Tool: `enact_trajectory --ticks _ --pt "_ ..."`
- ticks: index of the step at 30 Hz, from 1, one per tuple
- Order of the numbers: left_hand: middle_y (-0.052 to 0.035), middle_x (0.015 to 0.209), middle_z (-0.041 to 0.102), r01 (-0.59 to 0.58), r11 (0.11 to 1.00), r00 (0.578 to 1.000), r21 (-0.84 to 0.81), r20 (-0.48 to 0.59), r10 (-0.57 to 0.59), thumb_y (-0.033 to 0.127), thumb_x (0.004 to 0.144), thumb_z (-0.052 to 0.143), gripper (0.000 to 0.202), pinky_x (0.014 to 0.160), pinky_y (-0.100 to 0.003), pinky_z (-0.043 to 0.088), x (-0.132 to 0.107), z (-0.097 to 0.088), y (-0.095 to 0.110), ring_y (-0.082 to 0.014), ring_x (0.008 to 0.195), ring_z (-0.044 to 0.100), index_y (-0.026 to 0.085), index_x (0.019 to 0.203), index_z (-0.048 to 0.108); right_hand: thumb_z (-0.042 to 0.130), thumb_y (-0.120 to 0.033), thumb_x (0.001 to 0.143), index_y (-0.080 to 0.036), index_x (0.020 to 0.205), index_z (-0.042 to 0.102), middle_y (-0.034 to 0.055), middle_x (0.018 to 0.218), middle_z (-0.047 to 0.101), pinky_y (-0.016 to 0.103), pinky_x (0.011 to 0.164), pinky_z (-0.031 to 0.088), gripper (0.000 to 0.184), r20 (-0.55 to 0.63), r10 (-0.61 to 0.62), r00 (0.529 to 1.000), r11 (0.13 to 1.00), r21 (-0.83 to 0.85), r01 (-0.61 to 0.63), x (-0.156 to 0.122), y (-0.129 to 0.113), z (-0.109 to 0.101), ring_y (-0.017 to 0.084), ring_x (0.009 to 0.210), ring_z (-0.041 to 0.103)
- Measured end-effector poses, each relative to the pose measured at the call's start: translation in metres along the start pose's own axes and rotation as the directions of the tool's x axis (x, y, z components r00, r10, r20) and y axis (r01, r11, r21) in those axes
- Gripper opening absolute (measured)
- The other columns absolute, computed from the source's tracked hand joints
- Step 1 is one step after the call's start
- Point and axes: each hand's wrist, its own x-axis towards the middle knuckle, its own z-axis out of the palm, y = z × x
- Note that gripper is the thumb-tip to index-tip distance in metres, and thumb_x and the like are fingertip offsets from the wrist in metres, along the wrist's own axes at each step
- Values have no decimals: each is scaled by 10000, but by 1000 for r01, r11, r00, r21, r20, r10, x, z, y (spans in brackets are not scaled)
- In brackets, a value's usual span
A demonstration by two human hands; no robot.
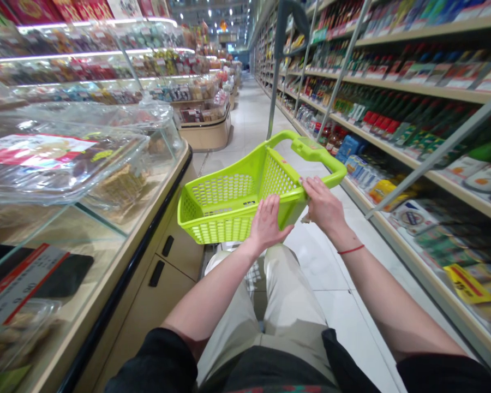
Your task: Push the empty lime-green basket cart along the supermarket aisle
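Observation:
A lime-green shopping cart basket [216,232] with perforated walls stands tilted in front of my knees; inside I see only its bare floor. Against its near side lies my left hand [265,224], fingers straight up to the rim, thumb stretched out to the right. My right hand [323,204] has its fingers bent over the rim at the handle end and closes on the cart there. A small beige bit shows under that hand; I cannot make out what it is. The green handle [337,172] loops out above my right hand.
Close on my left runs a glass-sided display counter [145,218] with plastic-packed food. Stocked shelves [417,158] line the right side, with slanting metal posts. Ahead, a tiled aisle [249,109] runs between them. A grey pole [275,93] rises behind the cart.

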Motion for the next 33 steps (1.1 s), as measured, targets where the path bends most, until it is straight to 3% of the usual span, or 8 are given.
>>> enact_trajectory --ticks 4,7,13,17,20,25,30,33 --pt "-254 1613 373 0 1000 1000 1 12 0 568 881 593 942 1297 -529 184 -1 1 -2 -351 1558 275 37 1568 226 462 -52 895 -156 1445 581 134 1509 574 461 1217 402 572 -71 136 988 991 -4 -137 10 43 -15 281 1484 436" --pt "-250 1614 374 2 1000 1000 -5 1 -2 572 881 592 946 1298 -529 180 -1 3 -2 -350 1558 275 41 1572 224 445 -49 900 -137 1464 557 146 1523 555 465 1230 376 582 -77 173 982 985 1 -173 12 46 -15 285 1500 408" --pt "-251 1610 380 -2 1000 1000 -10 -14 2 574 865 608 964 1287 -556 201 -1 3 -2 -358 1554 281 51 1572 213 396 -33 913 -102 1490 516 185 1539 530 484 1212 405 593 -58 160 985 987 0 -160 2 -10 6 305 1506 397" --pt "-254 1609 378 -8 1000 1000 -18 -6 7 528 847 614 943 1279 -567 220 -1 4 -3 -362 1549 291 53 1565 228 394 -9 896 -141 1521 476 162 1536 541 503 1189 435 643 10 30 999 999 43 -30 -6 -47 20 286 1509 400" --pt "-260 1608 376 -15 1000 1000 -12 -2 15 504 851 598 919 1277 -567 223 -1 4 -3 -361 1547 297 46 1560 234 392 -17 911 -125 1492 509 157 1537 542 467 1180 455 603 56 -44 997 998 45 41 -10 -57 22 277 1492 429" --pt "-251 1606 385 -13 1000 1000 -7 -10 13 561 872 593 934 1278 -561 225 -1 2 -1 -357 1547 299 62 1569 223 436 -7 886 -137 1473 538 130 1515 572 421 1194 446 610 47 -43 998 999 5 43 -4 -27 5 261 1475 455" --pt "-255 1611 378 -3 1000 1000 10 12 3 580 879 594 943 1296 -526 195 -1 -1 0 -349 1556 279 27 1557 241 482 -61 869 -136 1475 544 142 1513 572 467 1219 402 614 -21 122 992 992 -41 -123 10 30 -17 278 1479 446" --pt "-254 1615 372 -2 1000 1000 7 16 1 582 878 596 951 1298 -526 191 0 -1 0 -349 1558 276 29 1562 235 454 -70 875 -139 1481 540 142 1511 574 492 1216 397 616 -72 172 982 984 -27 -174 13 39 -17 287 1482 441"
